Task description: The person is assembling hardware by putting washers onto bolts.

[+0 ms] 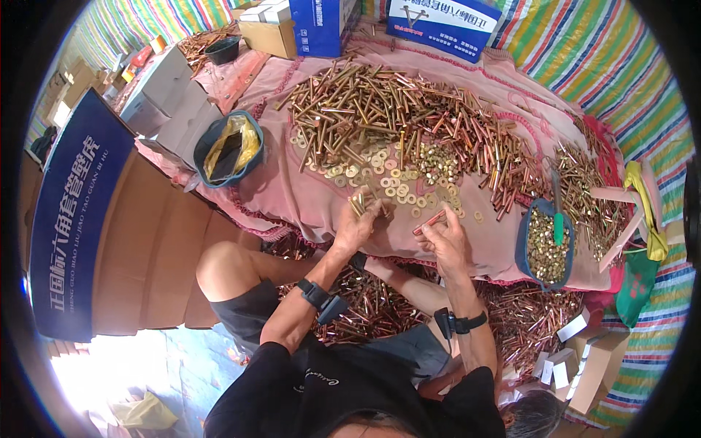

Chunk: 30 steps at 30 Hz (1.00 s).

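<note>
My left hand (353, 228) is closed around a few brass-coloured bolts (358, 203), their ends sticking out past the fingers; how many I cannot tell. In my right hand (447, 239), a copper-coloured bolt (429, 223) is pinched between thumb and fingers, pointing left. Both hands are over the near edge of a pink cloth (482, 244). Just beyond them, flat brass washers (401, 186) lie scattered. A small heap of hex nuts (437, 162) sits behind these. Farther back spreads a large pile of metal bolts (380, 109).
At left stands a blue tub (232, 177) with a yellow bag inside. On the right, a blue basin (537, 270) holds nuts and a green-handled tool (558, 228). More bolts (526, 314) lie below the cloth by my legs. Blue cardboard boxes (318, 29) stand at the back.
</note>
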### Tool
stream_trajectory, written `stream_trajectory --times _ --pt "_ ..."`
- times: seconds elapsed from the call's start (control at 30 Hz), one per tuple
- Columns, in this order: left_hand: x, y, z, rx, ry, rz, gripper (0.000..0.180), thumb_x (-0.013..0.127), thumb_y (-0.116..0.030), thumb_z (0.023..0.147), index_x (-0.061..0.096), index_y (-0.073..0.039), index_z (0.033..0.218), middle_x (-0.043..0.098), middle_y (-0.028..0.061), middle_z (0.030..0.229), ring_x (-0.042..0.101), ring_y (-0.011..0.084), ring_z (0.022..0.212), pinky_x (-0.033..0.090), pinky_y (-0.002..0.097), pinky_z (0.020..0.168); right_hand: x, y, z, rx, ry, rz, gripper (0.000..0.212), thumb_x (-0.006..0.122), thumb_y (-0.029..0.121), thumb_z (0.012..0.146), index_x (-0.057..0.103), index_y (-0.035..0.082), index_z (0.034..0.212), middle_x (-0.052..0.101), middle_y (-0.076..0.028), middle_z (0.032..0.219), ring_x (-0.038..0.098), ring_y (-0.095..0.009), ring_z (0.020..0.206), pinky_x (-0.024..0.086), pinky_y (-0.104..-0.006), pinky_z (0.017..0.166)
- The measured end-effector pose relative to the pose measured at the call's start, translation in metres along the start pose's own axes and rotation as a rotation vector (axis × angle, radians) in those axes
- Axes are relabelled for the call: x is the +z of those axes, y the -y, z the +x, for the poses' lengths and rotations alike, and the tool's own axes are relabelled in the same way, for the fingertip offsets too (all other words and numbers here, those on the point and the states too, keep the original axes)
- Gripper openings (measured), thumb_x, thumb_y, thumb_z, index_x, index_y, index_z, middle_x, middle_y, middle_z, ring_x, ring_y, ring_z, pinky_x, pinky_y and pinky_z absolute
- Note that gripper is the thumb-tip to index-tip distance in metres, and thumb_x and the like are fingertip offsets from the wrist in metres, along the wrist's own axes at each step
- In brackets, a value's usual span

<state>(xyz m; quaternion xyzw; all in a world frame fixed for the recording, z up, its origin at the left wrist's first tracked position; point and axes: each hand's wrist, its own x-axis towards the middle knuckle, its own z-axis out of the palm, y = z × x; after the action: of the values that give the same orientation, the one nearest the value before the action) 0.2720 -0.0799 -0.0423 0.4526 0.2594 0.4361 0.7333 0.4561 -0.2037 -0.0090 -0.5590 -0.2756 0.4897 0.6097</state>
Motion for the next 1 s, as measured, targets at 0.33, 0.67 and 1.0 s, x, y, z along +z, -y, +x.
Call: stream_trajectory --times 0.33,0.67,1.0 --pt "-0.003 -0.013 -0.003 -0.095 0.037 -0.018 0.040 0.059 -0.010 0.104 0.048 0.004 0.139 0.070 0.0174 0.117 0.070 0.0231 0.106 0.058 0.0351 0.094 0.010 -0.008 0.009 0.018 -0.062 -0.033 0.079 0.066 0.009 0.098 0.018 0.006 0.161 0.071 -0.015 0.098 0.069 -0.016 0.076 0.055 -0.0252 0.065" --pt "-0.014 0.005 -0.008 0.012 0.127 0.451 0.038 0.061 -0.006 0.102 0.055 0.001 0.139 0.071 0.0092 0.118 0.064 0.0131 0.108 0.052 0.0296 0.097 0.026 -0.001 0.013 -0.048 -0.098 -0.028 0.085 0.068 0.010 0.098 0.012 0.002 0.161 0.073 -0.015 0.094 0.068 -0.016 0.075 0.054 -0.0255 0.063" --pt "-0.010 -0.002 -0.009 0.044 0.154 0.347 0.028 0.060 -0.004 0.101 0.061 0.000 0.129 0.070 0.0053 0.105 0.063 0.0102 0.096 0.053 0.0272 0.087 0.055 0.031 0.022 -0.309 -0.059 -0.131 0.083 0.070 0.014 0.098 0.017 0.005 0.161 0.072 -0.014 0.101 0.069 -0.015 0.078 0.055 -0.0246 0.067"
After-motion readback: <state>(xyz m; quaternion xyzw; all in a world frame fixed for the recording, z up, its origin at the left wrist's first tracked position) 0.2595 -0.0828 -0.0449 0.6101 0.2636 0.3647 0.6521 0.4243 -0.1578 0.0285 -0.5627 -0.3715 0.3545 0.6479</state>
